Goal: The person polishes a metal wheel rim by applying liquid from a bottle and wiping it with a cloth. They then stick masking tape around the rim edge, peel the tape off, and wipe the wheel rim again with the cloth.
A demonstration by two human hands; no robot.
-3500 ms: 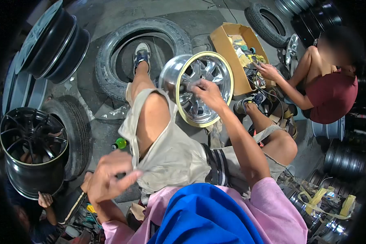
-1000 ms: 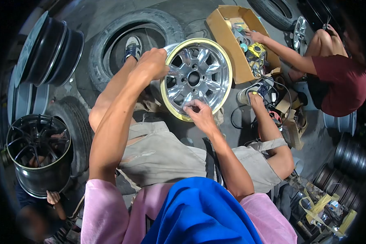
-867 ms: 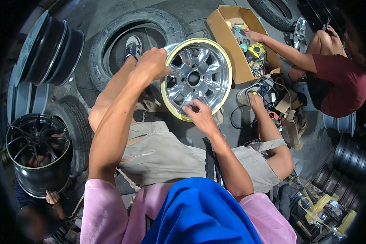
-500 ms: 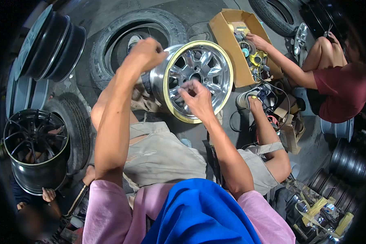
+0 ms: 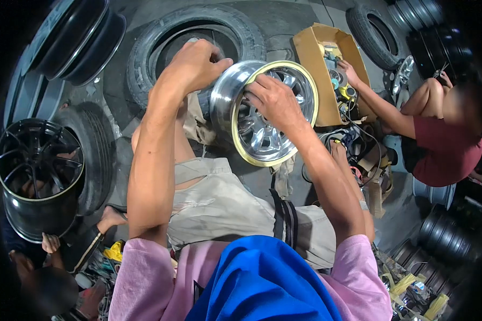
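Head view puts a polished silver metal wheel rim [image 5: 268, 140] squarely before the person, its spoked face tipped toward them, with a pale yellow edge band [image 5: 237, 128] round it and a black rubber tyre [image 5: 139, 64] lying behind. Their bare left hand [image 5: 195, 64] hangs by the barrel, fingers curled, thumb stuck out; whether it grips anything, I can't tell. Their bare right hand [image 5: 276, 101] bends over the upper left of the band, fingertips turned inside the rim — pinching something or merely resting, its own back hides which. Done well, I'd say, this wants light, even fingertip pressure along the curve and the left palm bracing the barrel, because a tilted rim could rock under a one-sided push. What props it underneath I can't make out. At the long brown cardboard box [image 5: 308, 75], a co-worker's hand [image 5: 349, 73] reaches in, its fingertips lost among the jumble. Lower left, another person's hand [image 5: 51, 243] touches a glossy black spoked wheel [image 5: 37, 208] — shadow swallows most of that body — while bright blue cloth [image 5: 260, 283] covers the near torso.
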